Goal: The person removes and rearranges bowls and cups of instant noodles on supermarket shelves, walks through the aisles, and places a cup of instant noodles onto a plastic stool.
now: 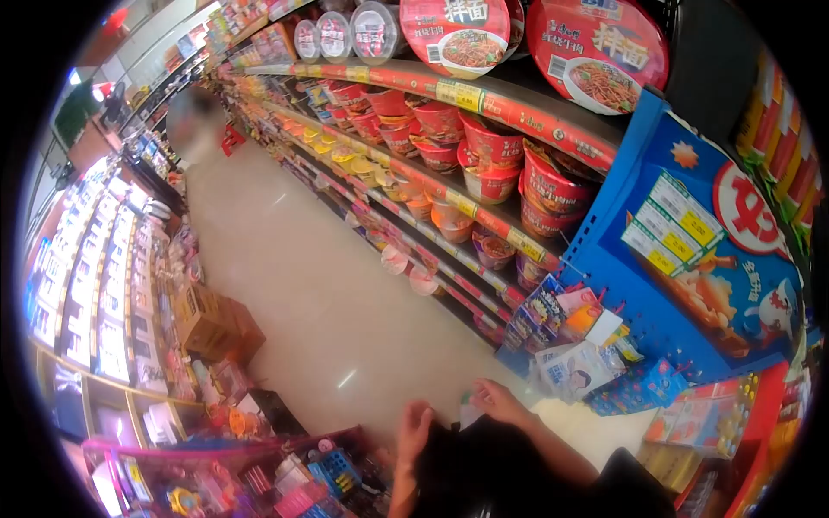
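My left hand [416, 427] is at the bottom middle, fingers curled together; whether it holds anything is hidden. Beside it on the right, my right hand [495, 402] is closed, with its fingertips at a small pale, partly green item [469, 411] too blurred to name. A small gap separates the two hands, in front of my dark clothing [479, 462]. Nearest on the right are small hanging packets [577, 369] on hooks at the shelf end.
Shelves on the right hold red instant noodle bowls [557, 186]. A blue display panel [682, 233] closes the shelf end. Cardboard boxes [207, 324] stand at left on the aisle floor [294, 285]. A pink-edged bin [233, 453] of goods is at lower left. A blurred person [194, 125] is far down the aisle.
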The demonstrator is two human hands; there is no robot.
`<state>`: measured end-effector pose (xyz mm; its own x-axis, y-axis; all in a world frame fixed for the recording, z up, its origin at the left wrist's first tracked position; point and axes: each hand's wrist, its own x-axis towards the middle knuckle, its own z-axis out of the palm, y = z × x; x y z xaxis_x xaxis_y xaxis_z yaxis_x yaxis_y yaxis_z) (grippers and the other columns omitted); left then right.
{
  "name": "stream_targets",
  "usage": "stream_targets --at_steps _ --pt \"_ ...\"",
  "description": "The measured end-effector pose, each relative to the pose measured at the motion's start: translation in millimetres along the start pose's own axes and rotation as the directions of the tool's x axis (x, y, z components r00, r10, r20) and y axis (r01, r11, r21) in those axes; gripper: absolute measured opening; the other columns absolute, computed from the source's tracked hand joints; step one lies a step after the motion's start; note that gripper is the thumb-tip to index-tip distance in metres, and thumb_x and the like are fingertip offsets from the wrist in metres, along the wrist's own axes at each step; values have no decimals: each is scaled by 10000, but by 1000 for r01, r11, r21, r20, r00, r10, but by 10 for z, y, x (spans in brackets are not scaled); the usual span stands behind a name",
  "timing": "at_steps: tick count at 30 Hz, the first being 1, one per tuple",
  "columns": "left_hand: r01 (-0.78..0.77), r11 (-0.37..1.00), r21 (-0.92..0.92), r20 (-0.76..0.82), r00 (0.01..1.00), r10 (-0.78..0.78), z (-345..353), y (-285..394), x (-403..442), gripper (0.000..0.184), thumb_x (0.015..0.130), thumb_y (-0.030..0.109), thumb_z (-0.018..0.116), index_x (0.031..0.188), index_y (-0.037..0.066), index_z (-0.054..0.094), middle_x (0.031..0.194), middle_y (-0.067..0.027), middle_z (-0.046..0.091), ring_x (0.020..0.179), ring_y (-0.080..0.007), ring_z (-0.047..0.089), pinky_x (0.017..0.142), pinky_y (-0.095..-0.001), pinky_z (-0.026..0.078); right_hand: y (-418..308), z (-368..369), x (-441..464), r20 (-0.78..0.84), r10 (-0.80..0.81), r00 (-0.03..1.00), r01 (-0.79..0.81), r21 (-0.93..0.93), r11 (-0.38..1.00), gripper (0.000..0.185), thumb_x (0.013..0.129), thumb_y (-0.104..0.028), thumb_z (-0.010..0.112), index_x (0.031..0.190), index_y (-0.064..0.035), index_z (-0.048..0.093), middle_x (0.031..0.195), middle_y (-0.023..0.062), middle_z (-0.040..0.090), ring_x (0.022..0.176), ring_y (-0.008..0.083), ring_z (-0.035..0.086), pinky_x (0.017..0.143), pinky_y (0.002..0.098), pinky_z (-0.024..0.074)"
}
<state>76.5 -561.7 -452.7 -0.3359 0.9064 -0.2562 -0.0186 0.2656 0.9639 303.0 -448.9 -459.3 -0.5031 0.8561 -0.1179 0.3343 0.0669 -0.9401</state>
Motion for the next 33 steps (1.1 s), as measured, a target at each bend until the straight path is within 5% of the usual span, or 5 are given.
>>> stream_targets --at_steps 6,10,17,25,33 --pt "-91 993 76 156 985 78 114 -104 787 298 956 174 624 1193 11 548 1046 -72 603 976 -172 593 858 -307 494 -562 -171 444 -271 -57 961 104 162 981 438 904 -122 657 1288 12 495 1128 143 608 925 185 646 825 316 521" --pt "-32 999 38 370 929 16 145 524 1439 354 972 182 590 1278 21 513 1151 -79 622 1096 -192 591 962 -344 461 -1088 -291 769 -526 -128 841 259 184 948 480 902 -35 621 1346 -11 439 1282 158 519 960 190 630 876 336 502" --pt "-79 996 -40 586 806 87 177 1437 2544 348 986 125 535 1303 -10 482 1207 -119 605 1163 -203 554 1023 -340 415 -1785 -555 1570 -890 -239 389 550 16 835 555 892 45 568 1402 -38 368 1461 176 348 1011 210 595 914 350 476" --pt "-121 987 -108 777 609 160 109 1971 3327 377 994 177 533 1321 0 470 1274 -118 566 1185 -217 544 1044 -364 402 -2199 -857 2091 -962 -261 78 476 -194 858 655 908 -12 601 1481 -54 287 1576 155 195 1061 203 558 862 283 479" --pt "-273 907 -321 910 176 375 750 3060 3506 498 955 206 594 1371 -14 434 1355 -133 510 1013 -153 552 827 -288 444 -2413 -1050 2211 -980 -199 3 147 -196 970 808 875 24 618 1523 -38 139 1581 164 156 1057 192 549 789 273 492"
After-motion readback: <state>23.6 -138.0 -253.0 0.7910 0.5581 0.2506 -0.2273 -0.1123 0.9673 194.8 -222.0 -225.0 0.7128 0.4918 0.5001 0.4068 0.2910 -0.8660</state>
